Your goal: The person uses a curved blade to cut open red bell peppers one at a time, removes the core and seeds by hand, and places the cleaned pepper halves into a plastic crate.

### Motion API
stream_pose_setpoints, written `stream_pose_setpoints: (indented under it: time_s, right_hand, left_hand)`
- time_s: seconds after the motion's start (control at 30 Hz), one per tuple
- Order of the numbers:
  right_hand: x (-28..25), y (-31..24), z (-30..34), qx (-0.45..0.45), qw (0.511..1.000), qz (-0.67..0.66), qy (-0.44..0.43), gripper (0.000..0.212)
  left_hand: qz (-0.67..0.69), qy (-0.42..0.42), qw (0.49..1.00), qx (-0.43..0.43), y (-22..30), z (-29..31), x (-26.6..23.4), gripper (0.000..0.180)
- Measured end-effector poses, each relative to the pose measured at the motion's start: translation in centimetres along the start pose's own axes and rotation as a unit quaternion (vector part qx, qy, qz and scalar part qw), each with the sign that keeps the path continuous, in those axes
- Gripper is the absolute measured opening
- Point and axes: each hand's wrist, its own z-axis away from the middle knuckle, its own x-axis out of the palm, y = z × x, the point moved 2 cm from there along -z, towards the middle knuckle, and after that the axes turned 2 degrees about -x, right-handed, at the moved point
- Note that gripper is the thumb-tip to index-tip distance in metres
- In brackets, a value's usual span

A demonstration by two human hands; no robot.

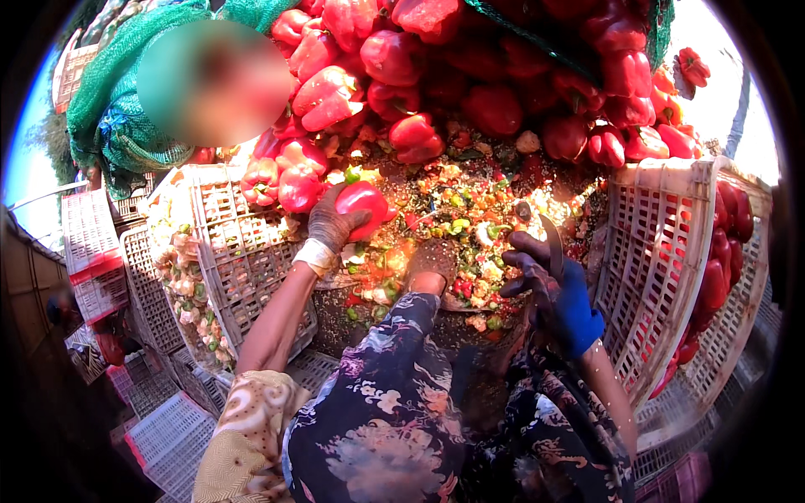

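In my left hand (pixel 335 220), which wears a dark worn glove with a pale wrist cuff, is a red bell pepper (pixel 362 208); the fingers close on its near left side. My right hand (pixel 541 281), in a dark and blue glove, grips a knife (pixel 553 245) whose short curved blade points up and away from me. Its fingertips reach left over the scraps. A heap of whole red bell peppers (pixel 495 109) fills the far side, and loose ones lie just beyond my left hand. Between my hands is a litter of seeds and cut pepper cores (pixel 470 230).
A pale crate (pixel 239 243) full of pepper cores stands left; another crate (pixel 650 268) holding red peppers stands right. Green netting (pixel 92 109) hangs at the far left, by a blurred patch. Stacked crates (pixel 168 436) are at lower left. My foot (pixel 432 264) rests among scraps.
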Motion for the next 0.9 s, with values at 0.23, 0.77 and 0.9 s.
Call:
stream_pose_setpoints:
  time_s: [0.23,0.77,0.9]
  right_hand:
    - [2.5,1.1,-3.4,0.03,0.977,-0.203,-0.051,0.067]
    - [0.9,1.9,-2.9,-0.04,0.972,0.222,0.058,0.075]
    - [1.4,2.2,-2.7,-0.015,0.988,0.145,0.05,0.074]
  left_hand:
    - [0.41,-0.259,0.873,0.041,12.6,6.3,9.6,0.096]
    - [0.248,-0.173,0.947,0.109,14.4,5.8,11.9,0.089]
    - [0.185,-0.128,0.961,0.162,14.0,5.6,12.7,0.08]
